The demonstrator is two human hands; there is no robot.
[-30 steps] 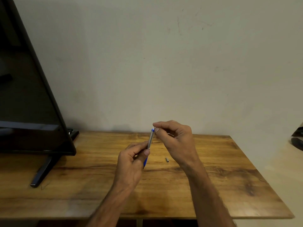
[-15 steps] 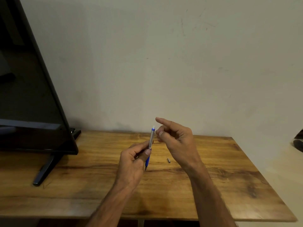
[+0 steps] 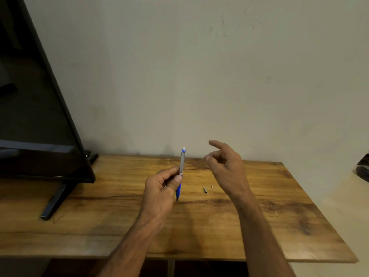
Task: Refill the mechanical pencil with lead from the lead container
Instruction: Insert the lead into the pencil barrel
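Holding the pencil (image 3: 182, 163) nearly upright over the middle of the surface (image 3: 279, 206), we have the left grip (image 3: 159, 188) closed around its lower half. Thumb and curled fingers pinch the grey barrel. The blue tip end points down out of the fist towards 6 o'clock, just above the wood. The upper end, a blue band topped with a white stub, points to 12 o'clock and shows bare.

That is the main change. A second ago the right grip (image 3: 225, 164) pinched this top end between thumb and forefinger. Half a second ago it had let go and hovered just beside it. Now it sits well apart from the pencil, out at 3 o'clock of the top. Its forefinger is stretched towards 10 o'clock and its other fingers are loosely curled. It has hold of nothing that we can see.

The left grip has kept its hold, and the pencil leans much as before.

On the surface, at 4 o'clock of the left grip, a small dark piece (image 3: 205, 190) lies where it lay earlier. Just beside it, at its 2 o'clock, lies a pale bit (image 3: 212, 186) that the earlier views did not show. We cannot tell whether the right wrist hid it until now.

A black screen (image 3: 30, 116) on its stand still fills the 9 o'clock side, though our view has shifted slightly.
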